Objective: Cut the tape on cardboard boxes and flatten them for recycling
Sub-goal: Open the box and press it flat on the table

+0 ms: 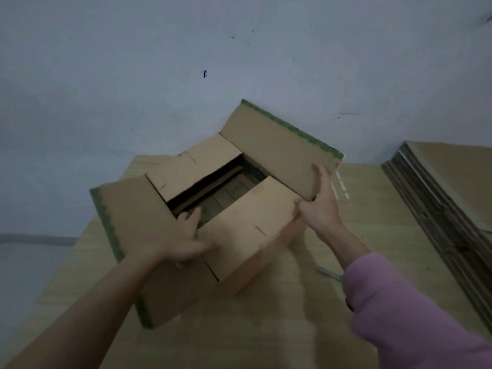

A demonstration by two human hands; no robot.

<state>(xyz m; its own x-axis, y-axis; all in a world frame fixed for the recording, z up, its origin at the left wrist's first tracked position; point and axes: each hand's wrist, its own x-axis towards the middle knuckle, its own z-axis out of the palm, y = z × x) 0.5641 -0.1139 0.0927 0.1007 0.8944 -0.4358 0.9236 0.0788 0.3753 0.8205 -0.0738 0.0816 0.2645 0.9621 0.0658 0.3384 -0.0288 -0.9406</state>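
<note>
From the head view, your main risk is the box (213,209) twisting out of your grip. You hold it up off the table (266,328) by its flaps alone, and the four flaps are already splayed open, so the body has little stiffness. If you press down or fold before it rests on the table, I judge it could skew toward 7 o'clock, where the long green-edged flap (127,225) hangs past the table's edge. A second risk is the thin grey-green object (328,272) lying on the table at about 4 o'clock from the box, just beside your pink sleeve (415,310). It may be the cutter, though it is too blurred to be sure. Sweeping your forearm back could knock it off or catch your skin.

Your left hand (186,241) sits at 6 o'clock of the box opening, fingers curled over the seam between the near flaps, the thumb reaching into the opening; it grips cardboard. Your right hand (319,206) is at 3 o'clock of the opening, thumb on top and fingers under the corner of the far right flap (279,153), pinching it.

The box lies between your hands, at the table's centre. A stack of flattened cardboard (439,198) lies well apart at 3 o'clock.
</note>
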